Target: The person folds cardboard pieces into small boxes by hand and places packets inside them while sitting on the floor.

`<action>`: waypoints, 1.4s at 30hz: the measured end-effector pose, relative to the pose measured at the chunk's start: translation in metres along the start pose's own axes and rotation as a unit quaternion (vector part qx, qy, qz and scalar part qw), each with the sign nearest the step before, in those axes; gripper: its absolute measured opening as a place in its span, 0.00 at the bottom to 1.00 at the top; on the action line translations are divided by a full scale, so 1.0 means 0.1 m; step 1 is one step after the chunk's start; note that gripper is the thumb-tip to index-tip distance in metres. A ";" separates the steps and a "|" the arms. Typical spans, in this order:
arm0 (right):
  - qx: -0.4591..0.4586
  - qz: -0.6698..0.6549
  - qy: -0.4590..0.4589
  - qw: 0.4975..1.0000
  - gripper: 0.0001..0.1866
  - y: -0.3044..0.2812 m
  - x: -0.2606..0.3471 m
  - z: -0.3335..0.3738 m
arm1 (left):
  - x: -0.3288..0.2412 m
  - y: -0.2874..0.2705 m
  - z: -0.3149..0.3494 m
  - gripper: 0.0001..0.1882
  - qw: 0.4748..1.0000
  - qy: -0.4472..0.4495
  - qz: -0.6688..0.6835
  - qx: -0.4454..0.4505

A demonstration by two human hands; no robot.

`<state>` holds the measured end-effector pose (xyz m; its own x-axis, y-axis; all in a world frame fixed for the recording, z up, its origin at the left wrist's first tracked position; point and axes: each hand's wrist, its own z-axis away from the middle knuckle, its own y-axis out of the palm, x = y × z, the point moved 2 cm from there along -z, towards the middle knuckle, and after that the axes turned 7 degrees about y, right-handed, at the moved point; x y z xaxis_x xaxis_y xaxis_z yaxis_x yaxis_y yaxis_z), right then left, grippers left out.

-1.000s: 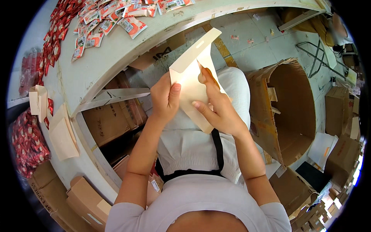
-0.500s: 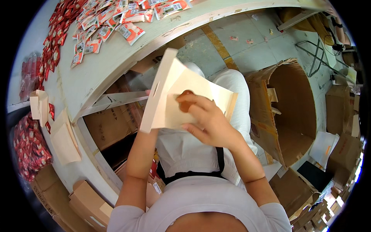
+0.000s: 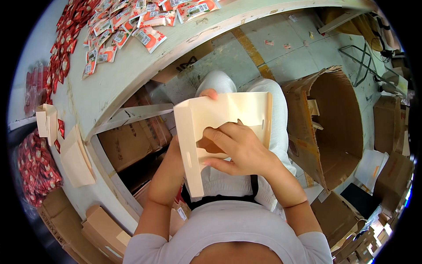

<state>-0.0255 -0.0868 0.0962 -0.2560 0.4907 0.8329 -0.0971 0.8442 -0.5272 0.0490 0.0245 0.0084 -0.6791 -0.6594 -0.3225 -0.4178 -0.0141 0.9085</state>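
Note:
A cream cardboard box (image 3: 226, 103), partly folded with raised sides and narrow slots, is tilted above my lap. My left hand (image 3: 209, 93) holds it from behind and the left; only some fingertips show over its far edge, the rest hidden by the cardboard. Inside the box, my right hand (image 3: 241, 145) has its fingers curled against the near panel, thumb on the nearer side of that panel. Beside these fingers is a brown rounded patch (image 3: 210, 146), partly covered; whether it is a cut-out or a print I cannot tell.
On the white table (image 3: 176, 53) lie several orange-and-white packets (image 3: 149, 38) and red packets (image 3: 63, 66). Flat cream cardboard (image 3: 77, 158) and a small cream box (image 3: 46, 121) sit at its left. A large open brown carton (image 3: 338, 132) stands at my right.
The cream box has turned and tipped, its left panel now nearer me and its interior showing more. My left fingertips have appeared over the far edge. My right hand has stayed inside the box.

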 end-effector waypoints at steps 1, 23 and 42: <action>0.002 -0.003 0.009 1.000 0.26 -0.01 0.00 0.01 | 0.01 0.07 -0.02 0.38 0.999 0.009 -0.034 -0.001; 0.040 0.136 0.063 0.988 0.10 -0.33 0.33 0.36 | 0.06 0.80 -0.34 0.32 0.902 0.140 -0.401 0.079; 0.057 0.137 -0.011 0.989 0.13 -0.23 0.60 0.44 | -0.09 1.08 -0.10 0.42 0.933 0.155 -0.320 0.060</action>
<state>-0.0804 -0.0865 0.1509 -0.3086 0.6920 0.6526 -0.1286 0.6494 -0.7495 0.0159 0.0211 0.1115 -0.0676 -0.7311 -0.6789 -0.7544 -0.4078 0.5143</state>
